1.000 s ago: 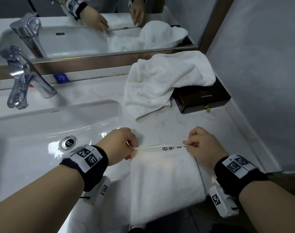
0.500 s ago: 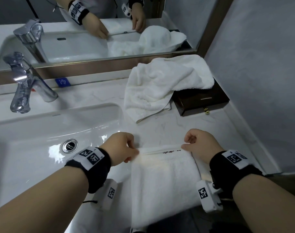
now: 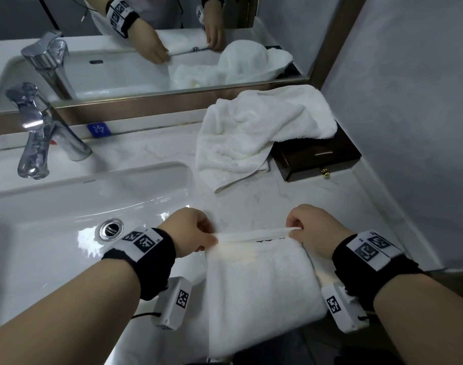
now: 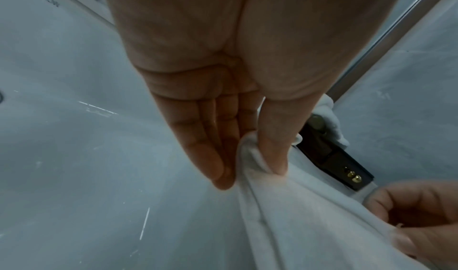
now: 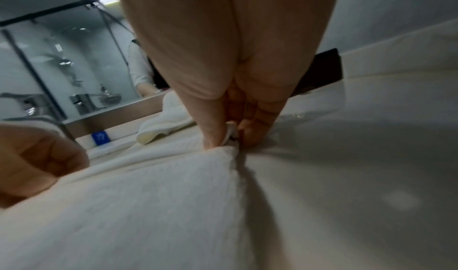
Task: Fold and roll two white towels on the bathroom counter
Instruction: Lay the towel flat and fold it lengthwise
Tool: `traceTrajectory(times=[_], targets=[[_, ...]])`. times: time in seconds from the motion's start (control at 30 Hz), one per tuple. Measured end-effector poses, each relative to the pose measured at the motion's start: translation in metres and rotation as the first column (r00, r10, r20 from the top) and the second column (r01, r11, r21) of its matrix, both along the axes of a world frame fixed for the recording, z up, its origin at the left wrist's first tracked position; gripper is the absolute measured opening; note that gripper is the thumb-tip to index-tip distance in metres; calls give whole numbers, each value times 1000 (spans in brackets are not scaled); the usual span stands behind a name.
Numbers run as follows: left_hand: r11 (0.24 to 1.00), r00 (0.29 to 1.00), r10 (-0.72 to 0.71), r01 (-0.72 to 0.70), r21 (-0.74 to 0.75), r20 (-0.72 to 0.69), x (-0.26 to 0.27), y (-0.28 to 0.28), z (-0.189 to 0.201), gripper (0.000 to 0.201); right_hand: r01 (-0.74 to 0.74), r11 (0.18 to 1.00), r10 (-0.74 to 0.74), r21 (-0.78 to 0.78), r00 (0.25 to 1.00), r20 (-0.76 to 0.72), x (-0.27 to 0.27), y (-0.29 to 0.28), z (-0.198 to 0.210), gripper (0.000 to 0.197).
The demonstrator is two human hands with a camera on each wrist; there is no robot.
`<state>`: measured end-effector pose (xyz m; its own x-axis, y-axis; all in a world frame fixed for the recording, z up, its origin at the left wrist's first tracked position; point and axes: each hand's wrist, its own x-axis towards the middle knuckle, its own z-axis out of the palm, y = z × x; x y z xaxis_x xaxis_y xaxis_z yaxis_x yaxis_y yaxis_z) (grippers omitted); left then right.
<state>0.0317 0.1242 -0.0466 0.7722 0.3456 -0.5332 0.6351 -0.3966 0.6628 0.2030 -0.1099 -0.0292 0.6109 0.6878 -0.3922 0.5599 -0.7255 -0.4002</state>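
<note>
A folded white towel [image 3: 262, 285] lies on the counter's near edge and hangs over the front. My left hand [image 3: 190, 233] pinches its far left corner between thumb and fingers [image 4: 272, 152]. At the far right corner my right hand [image 3: 309, 227] pinches the hem [image 5: 231, 133]. The far edge is turned over towards me as a narrow band showing dark lettering [image 3: 269, 239]. A second white towel [image 3: 254, 133] lies crumpled at the back right, partly draped over a dark wooden box [image 3: 320, 159].
A white sink basin [image 3: 67, 233] with a chrome drain [image 3: 111, 229] fills the left side, and a chrome tap [image 3: 40, 133] stands behind it. A mirror [image 3: 146, 48] runs along the back. A grey wall [image 3: 409, 127] closes the right. Bare marble counter [image 3: 251, 198] separates the towels.
Both hands have drawn the towel's far edge slightly towards me and turned it over, so the lettering now sits under a folded band. The crumpled towel has not moved.
</note>
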Motion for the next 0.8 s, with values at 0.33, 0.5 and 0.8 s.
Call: traceTrajectory(times=[0.33, 0.5, 0.8], targets=[[961, 977, -113, 62, 269, 181, -1, -1, 1, 15, -31, 1000, 30, 1, 993, 112, 1, 11, 1, 5], [934, 955, -169, 77, 348, 243, 1, 5, -1, 13, -14, 1000, 14, 2, 991, 132, 7, 23, 5, 8], [840, 906, -390, 279, 465, 162, 11, 9, 12, 25, -94, 991, 81, 95, 988, 134, 7, 17, 8, 11]])
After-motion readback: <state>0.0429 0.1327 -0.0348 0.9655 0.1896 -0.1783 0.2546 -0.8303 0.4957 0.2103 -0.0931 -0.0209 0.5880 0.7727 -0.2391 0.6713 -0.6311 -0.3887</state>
